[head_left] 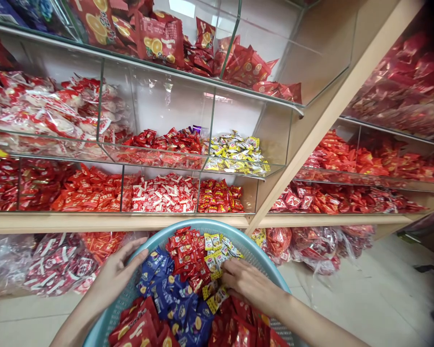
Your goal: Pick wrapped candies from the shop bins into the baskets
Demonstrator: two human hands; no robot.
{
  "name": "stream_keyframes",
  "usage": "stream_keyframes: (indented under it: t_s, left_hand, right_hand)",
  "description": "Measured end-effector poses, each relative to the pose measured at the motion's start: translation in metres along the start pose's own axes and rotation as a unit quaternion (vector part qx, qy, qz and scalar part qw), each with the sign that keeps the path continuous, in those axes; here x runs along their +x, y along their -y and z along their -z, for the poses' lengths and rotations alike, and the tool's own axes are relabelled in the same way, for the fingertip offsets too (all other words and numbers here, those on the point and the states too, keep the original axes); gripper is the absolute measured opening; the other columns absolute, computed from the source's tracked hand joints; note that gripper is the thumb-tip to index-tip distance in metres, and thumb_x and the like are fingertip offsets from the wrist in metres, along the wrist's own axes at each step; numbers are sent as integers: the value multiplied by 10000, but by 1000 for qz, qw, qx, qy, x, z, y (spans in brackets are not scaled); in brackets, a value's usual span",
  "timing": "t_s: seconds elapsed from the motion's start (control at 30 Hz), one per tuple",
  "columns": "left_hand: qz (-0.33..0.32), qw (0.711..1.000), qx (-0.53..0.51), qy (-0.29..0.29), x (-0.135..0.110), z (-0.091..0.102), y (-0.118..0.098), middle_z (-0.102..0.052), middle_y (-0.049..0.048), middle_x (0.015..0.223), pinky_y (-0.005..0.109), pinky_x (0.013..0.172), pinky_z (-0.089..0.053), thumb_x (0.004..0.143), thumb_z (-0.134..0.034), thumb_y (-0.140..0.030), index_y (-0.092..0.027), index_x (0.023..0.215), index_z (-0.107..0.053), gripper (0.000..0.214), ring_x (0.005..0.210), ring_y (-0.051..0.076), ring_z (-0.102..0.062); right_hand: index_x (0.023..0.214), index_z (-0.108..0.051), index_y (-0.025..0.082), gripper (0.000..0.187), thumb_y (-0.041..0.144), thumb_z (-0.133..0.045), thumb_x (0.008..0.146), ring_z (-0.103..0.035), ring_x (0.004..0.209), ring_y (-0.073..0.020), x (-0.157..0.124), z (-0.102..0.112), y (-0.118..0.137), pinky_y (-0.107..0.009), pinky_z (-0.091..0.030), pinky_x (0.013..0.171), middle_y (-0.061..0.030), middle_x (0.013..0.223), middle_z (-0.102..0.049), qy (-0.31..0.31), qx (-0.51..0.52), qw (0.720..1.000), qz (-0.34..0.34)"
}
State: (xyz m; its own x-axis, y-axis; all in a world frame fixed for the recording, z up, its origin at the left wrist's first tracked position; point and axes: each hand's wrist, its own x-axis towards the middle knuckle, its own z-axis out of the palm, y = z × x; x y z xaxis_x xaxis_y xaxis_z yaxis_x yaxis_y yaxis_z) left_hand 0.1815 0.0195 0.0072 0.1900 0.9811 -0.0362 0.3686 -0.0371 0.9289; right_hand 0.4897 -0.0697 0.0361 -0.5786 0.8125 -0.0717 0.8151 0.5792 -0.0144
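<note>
yellow packets (211, 242) at right hand (245, 280) — left hand (120, 270) by basket rim (195, 223)

Your single view comes from the camera worn on your head. It looks forward and down over the basket (210, 225) close below you, its near side cut off by the bottom edge, with your left hand (117, 270) and right hand (251, 285) also at close range. Beyond them it faces the shelves (94, 222), farther off, and catches floor (390, 284) at lower right.
</note>
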Motion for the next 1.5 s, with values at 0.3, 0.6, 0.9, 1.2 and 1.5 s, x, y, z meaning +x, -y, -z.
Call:
stream_keyframes:
  t_s: [0.3,0.6,0.9,1.2,1.5]
  left_hand:
    - [-8,1000,-5,0,2,1,5,-572,59,1158,357,949,-324,738,-541,-471,-215,1093,-530,438,1093,232,-478]
    - [-10,1000,-17,2,2,0,6,-570,62,1175,364,959,-318,732,-548,-469,-210,1096,-531,447,1114,239,-463]
    - [-12,1000,-14,-4,2,-1,3,-583,67,1148,347,929,-346,734,-547,-468,-198,1090,-537,447,1082,242,-491]
    - [-6,1000,-29,3,2,-1,3,-570,81,1164,346,944,-334,733,-550,-466,-185,1088,-533,453,1096,229,-481]
    - [-10,1000,-25,-2,0,-2,-2,-574,93,1158,383,952,-323,721,-558,-471,-177,1082,-536,466,1099,251,-475]
  right_hand:
    - [847,-513,183,111,270,-548,788,-471,858,-176,-5,-1,-7,-303,-371,711,-37,922,-529,8,-9,999,-31]
    - [787,-519,190,132,317,-557,784,-477,874,-172,-9,4,-12,-285,-363,720,-16,907,-545,19,30,998,-46]
    - [818,-507,188,119,249,-566,734,-487,875,-202,-7,-11,-10,-322,-363,720,-42,909,-539,2,-27,997,-77]
    - [800,-489,183,99,155,-504,706,-489,877,-199,-11,-4,-10,-318,-371,749,-57,911,-540,17,0,996,-86]
    - [837,-540,190,118,175,-561,722,-495,854,-150,-4,8,-12,-250,-377,738,-17,884,-548,46,142,988,-45]
